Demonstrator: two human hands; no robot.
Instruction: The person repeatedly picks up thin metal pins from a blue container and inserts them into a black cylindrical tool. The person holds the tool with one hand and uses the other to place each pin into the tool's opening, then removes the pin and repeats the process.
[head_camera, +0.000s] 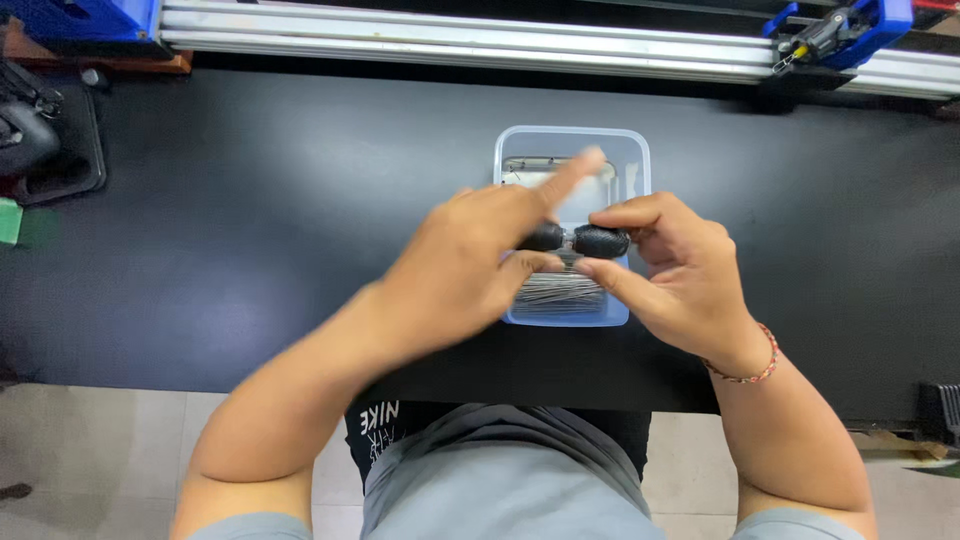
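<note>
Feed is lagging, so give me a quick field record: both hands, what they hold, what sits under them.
left hand: forefinger raised, thumb on the left black oval piece
right hand: pinching the right black oval piece
pieces: side by side, apparently joined
below: clear plastic tray holding thin grey wires
surface: black table

Worktop: showing matt black
Tub: showing clear, bluish plastic
Pads: looking black, finely textured
Wires: showing silvery grey
Bracelet: showing red beads
Rail: gleaming silver, blue brackets
Shirt: showing grey
</note>
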